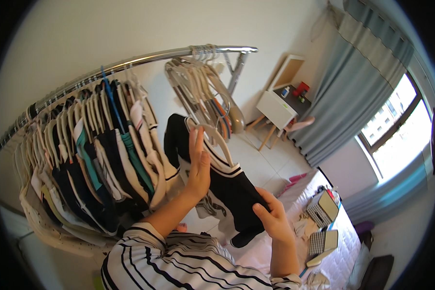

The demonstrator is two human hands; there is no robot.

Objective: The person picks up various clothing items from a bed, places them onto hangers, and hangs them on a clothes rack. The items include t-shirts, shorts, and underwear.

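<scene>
A black shirt [235, 192] with a white striped collar and a pale, printed lower part hangs on a light-coloured hanger [223, 146] in front of me. The hanger's metal hook points up, apart from the rail. My left hand [198, 172] is at the collar, its fingertips against the hanger's neck and part of its grip hidden. Between thumb and fingers, my right hand [273, 215] pinches the shirt at the shoulder and sleeve on the right.
A chrome clothes rail [145, 59] carries densely hung clothes [90, 156] at left and bare hangers [199, 87] near its right end. Beyond stand a small desk [277, 108] and grey-blue curtains [344, 79]. Fabric storage boxes [322, 212] sit on a pink bed [348, 232].
</scene>
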